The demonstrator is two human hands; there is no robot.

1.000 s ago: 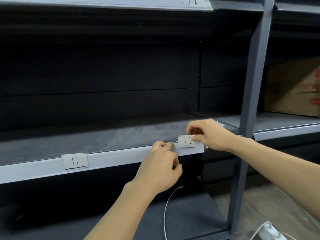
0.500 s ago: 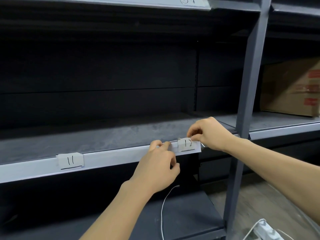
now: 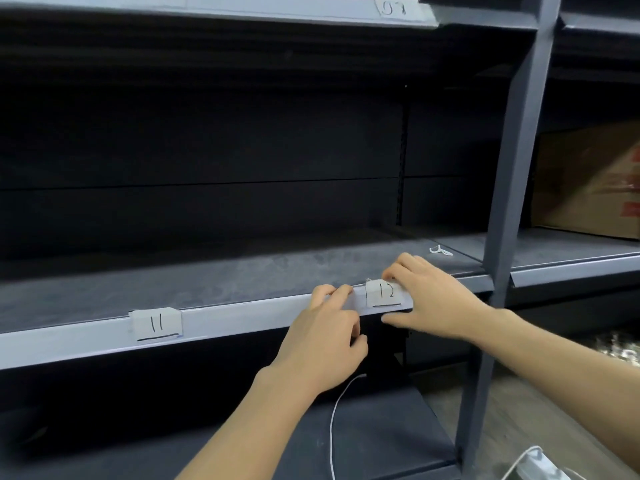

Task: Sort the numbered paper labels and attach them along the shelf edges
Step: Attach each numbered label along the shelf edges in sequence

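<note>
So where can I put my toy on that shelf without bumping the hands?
The shelf board is bare behind label 11 and rightward as far as the left hand. The shelf edge is free between those two. Round label 12 it is crowded: both hands meet there, the right hand gripping it, and a small white scrap lies just behind.

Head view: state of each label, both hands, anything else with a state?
label 12, on the shelf edge, held at its right end.
label 11, stuck on the shelf edge, untouched.
top label, on the upper shelf edge, number unclear.
left hand, fingers curled over the shelf edge beside label 12.
right hand, pinches label 12, fingers above, thumb below.
cardboard box, on the neighbouring shelf.
</note>
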